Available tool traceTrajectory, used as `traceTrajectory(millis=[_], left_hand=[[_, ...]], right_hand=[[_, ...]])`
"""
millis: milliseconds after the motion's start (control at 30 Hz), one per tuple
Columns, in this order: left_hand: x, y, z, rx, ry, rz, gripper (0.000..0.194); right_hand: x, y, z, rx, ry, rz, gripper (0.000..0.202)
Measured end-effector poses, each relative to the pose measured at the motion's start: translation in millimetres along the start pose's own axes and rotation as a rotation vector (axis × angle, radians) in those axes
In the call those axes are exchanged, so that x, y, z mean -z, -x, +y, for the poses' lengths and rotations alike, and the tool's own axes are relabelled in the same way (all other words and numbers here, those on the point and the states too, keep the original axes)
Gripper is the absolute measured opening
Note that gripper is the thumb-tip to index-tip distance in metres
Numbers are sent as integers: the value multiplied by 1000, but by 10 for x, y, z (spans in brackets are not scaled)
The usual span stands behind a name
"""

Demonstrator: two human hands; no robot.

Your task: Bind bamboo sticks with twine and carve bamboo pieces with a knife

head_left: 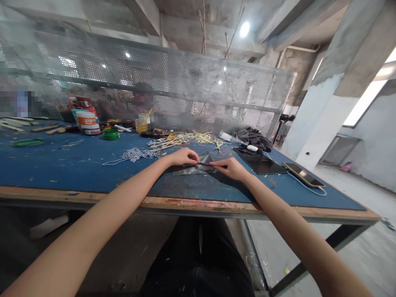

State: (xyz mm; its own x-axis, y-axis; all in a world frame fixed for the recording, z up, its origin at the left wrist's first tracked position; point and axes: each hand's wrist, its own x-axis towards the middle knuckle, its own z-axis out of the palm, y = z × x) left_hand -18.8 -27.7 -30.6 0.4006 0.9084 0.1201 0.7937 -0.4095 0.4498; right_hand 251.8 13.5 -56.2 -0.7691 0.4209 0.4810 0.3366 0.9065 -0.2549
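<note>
My left hand [185,156] is at the middle of the blue table, its fingers closed in a pinch at one end of a thin dark strip [205,164]. The other end of that strip is between the closed fingers of my right hand [232,168]. Beneath both hands lies a dark, glossy, see-through sheet [188,170] with a pointed corner rising behind the strip. What the strip is made of is too small to tell. A tangle of white-and-blue string [136,155] rests left of my left hand.
Behind my hands are pale shavings [204,138] and thin sticks [170,142]. To the right lie a black tablet [258,161], a phone [303,174] with a white cable and a dark cloth [255,138]. Paint jars [87,123] stand back left, before a perforated metal screen [185,86].
</note>
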Motion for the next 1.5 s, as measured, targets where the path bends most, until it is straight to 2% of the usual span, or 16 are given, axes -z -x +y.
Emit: traceTrajectory(millis=[167, 567, 1000, 1267, 1500], left_hand=[[1, 33, 7, -12, 28, -34, 22], [45, 21, 57, -42, 133, 55, 26], [3, 10, 129, 3, 129, 52, 22], [-9, 8, 22, 36, 163, 92, 25], [-3, -6, -15, 42, 161, 98, 25]], right_hand=[[3, 0, -35, 25, -35, -64, 31], [3, 4, -35, -15, -28, -11, 31], [-2, 14, -39, 8, -1, -57, 31], [-1, 49, -46, 47, 43, -99, 28], [7, 53, -23, 2, 45, -7, 32]])
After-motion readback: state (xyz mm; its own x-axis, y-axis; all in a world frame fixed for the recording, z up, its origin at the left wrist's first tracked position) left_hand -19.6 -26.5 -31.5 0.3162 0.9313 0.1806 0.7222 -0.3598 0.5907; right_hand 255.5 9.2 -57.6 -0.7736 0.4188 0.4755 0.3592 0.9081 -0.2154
